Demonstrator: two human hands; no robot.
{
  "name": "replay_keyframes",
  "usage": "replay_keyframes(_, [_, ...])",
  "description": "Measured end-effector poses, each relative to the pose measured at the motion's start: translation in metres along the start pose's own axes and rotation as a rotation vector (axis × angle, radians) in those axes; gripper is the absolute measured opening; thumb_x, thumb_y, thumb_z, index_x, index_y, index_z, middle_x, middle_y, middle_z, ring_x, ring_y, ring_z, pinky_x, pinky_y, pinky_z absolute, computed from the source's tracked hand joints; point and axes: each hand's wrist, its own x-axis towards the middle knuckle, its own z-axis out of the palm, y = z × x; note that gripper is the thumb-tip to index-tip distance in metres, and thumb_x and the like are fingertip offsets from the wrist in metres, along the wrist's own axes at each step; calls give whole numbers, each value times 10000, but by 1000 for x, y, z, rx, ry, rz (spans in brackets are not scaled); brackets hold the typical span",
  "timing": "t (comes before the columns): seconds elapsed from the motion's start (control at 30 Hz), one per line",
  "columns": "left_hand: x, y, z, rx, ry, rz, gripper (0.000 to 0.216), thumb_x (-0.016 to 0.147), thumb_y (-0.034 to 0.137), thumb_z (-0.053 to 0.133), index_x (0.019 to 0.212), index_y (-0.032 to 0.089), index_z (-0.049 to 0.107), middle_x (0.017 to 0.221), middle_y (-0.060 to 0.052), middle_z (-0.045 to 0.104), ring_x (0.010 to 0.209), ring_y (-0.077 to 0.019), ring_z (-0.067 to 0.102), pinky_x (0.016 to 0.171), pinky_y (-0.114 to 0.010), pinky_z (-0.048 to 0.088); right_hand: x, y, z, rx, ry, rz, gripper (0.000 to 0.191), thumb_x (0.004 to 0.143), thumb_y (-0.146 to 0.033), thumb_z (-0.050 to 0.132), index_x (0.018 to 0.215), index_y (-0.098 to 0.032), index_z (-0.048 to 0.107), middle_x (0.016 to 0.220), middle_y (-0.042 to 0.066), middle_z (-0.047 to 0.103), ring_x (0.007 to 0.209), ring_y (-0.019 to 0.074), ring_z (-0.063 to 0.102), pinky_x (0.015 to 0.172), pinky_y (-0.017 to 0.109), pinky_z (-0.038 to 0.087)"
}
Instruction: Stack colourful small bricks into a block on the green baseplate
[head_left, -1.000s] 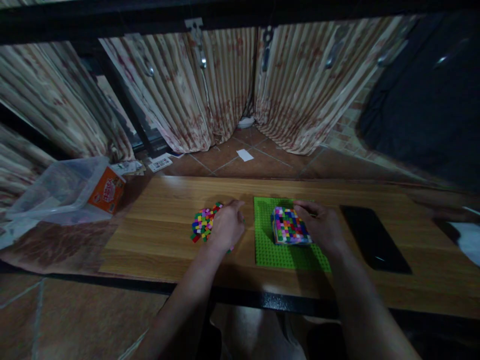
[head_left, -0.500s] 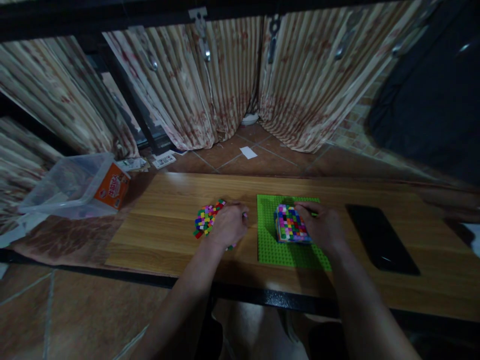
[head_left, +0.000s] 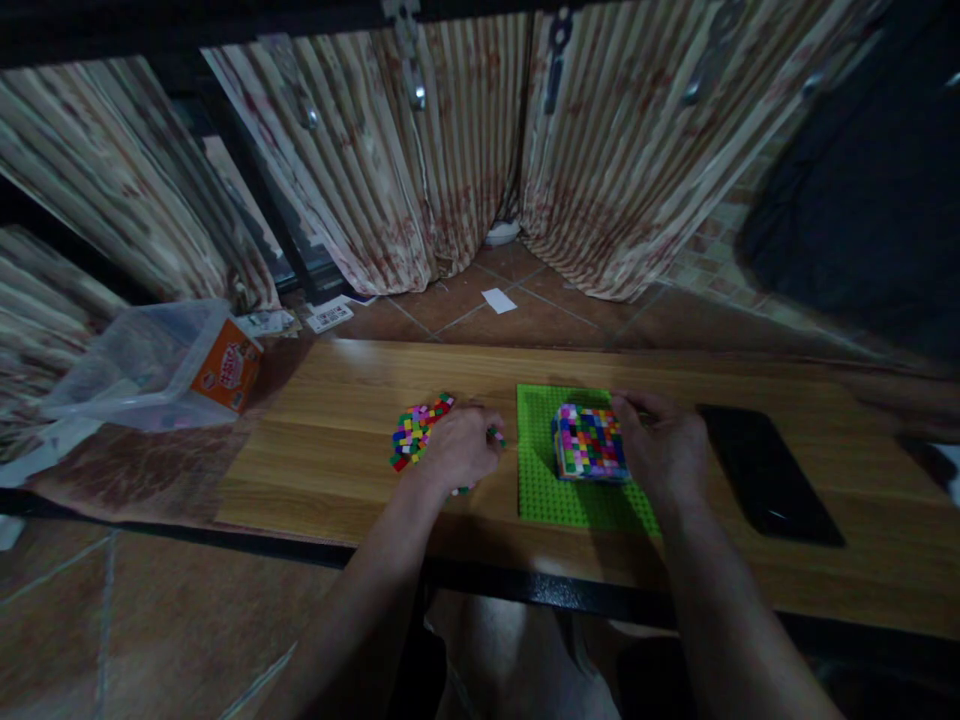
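A block of many small coloured bricks [head_left: 589,442] stands on a green baseplate [head_left: 536,495]. At its right side is my right hand [head_left: 664,445], thumb and fingertips pinched by the block's upper right edge; whatever lies between them is too small to make out. To the left, my left hand [head_left: 466,445] hovers over the edge of a loose pile of toy bricks [head_left: 412,432] and covers part of it. A few small bricks, green and pink among them, show at its curled fingertips.
A black phone-like slab [head_left: 769,475] lies on the wooden table [head_left: 300,450] right of the baseplate. Beyond the table's left end sits a clear plastic bin [head_left: 142,370] with an orange label. Papers [head_left: 499,300] lie on the tiled floor near the curtains.
My right hand has shifted slightly right, uncovering more of the block's top. Small bricks show more plainly at my left fingertips, and that hand has hardly moved. The view has shifted slightly.
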Motion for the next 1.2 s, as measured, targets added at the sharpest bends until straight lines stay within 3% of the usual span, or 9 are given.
replay_keyframes(0.43, [-4,4,4,76,24,153,213,718,137,573,810,235,739,865,-45,700,907,-214,615,972,-370,450,0,-3,2,47,33,0,272,826,-395,563,863,-196,745,896,89,749,858,261,691,805,381,526])
replay_keyframes(0.73, [0,6,10,134,62,179,186,819,129,517,795,193,690,878,-70,666,955,-223,595,945,-369,454,1,1,4,78,47,-2,296,827,-414,572,871,-173,738,905,106,747,861,257,689,813,383,523])
replay_keyframes(0.83, [2,8,8,-53,90,143,148,838,156,529,845,194,672,886,-47,672,904,-192,608,884,-330,468,1,-2,3,154,106,-48,275,838,-392,579,873,-168,734,908,102,742,872,240,681,825,381,517])
replay_keyframes(0.93, [5,11,7,-403,106,48,130,858,239,543,878,189,660,801,-13,666,757,-149,602,730,-270,469,-4,-13,2,259,96,-181,215,845,-366,598,867,-200,734,901,74,734,885,219,670,852,380,507])
replay_keyframes(1.07, [7,21,8,-916,47,-20,229,830,378,597,795,156,642,675,14,599,634,-99,530,609,-218,415,-17,-31,3,302,-123,-320,166,846,-337,623,946,-265,735,998,42,711,957,201,649,872,374,503])
replay_keyframes(1.2, [6,29,9,-1228,-53,-97,330,736,464,707,756,142,640,656,17,574,615,-73,504,568,-192,373,-26,-42,5,295,-280,-397,166,845,-336,650,981,-287,730,997,32,706,956,195,640,852,375,509])
